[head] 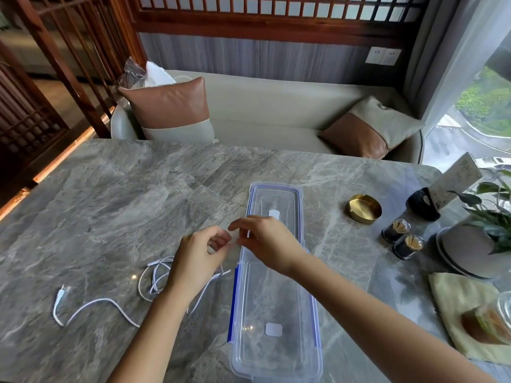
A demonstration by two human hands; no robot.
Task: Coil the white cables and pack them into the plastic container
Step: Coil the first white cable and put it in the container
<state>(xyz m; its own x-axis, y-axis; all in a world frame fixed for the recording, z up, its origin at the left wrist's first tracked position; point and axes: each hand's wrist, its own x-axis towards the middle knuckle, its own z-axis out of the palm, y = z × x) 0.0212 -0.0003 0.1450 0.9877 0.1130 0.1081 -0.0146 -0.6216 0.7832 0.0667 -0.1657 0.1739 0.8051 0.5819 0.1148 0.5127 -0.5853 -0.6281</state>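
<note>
2 thin white cables point(99, 299) sprawl uncoiled beside 1 clear, blue-clipped plastic container point(233, 305). Your left hand point(199, 258) and right hand point(265, 241) each pinch 1 strand with curled fingers.

The table point(110, 203) is grey veined stone, polished enough to catch glints. The container point(276, 299) is clear, smooth plastic with blue seals, and the cables point(96, 302) have a smooth white sheath. The ashtray point(364, 208) is shiny brass-coloured metal, the screen point(276, 23) reddish wood, the cloth point(453, 305) matt yellow-green.
</note>
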